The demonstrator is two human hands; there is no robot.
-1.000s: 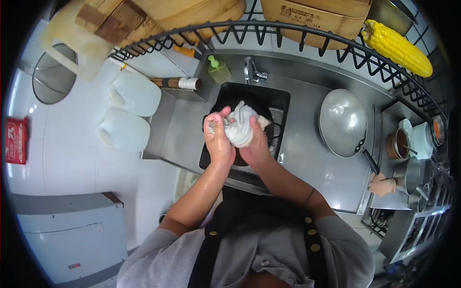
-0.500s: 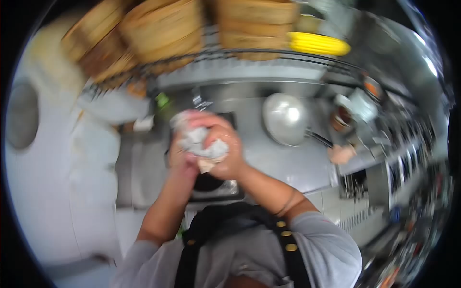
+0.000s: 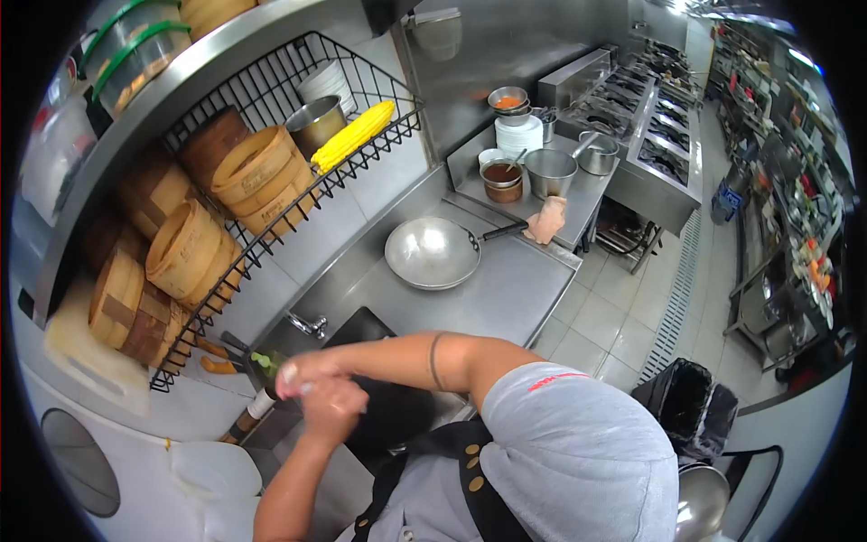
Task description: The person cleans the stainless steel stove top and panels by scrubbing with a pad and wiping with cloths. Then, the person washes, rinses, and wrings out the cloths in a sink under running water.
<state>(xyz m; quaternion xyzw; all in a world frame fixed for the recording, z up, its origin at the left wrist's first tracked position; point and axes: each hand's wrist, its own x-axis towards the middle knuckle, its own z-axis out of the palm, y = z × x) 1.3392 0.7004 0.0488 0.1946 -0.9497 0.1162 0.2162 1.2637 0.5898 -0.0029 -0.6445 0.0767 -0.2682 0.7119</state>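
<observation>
My right hand reaches across to the left over the sink, its fingers curled and partly blurred. Just below it, my left hand is closed and touches it. A small white patch shows between the two hands; most of whatever they hold is hidden. Close to the fingers are a green leafy item and a white-and-brown cylindrical object. The metal faucet stands just beyond my hands.
A wok lies on the steel counter, its handle end by a pinkish cloth. Bamboo steamers and yellow corn fill a black wire rack. Pots and stoves are farther right; a black bin stands on the floor.
My view has swung to the right along the kitchen. The hands were cupped round a crumpled white wad; they have shifted left beside the sink, and little of the white shows.
</observation>
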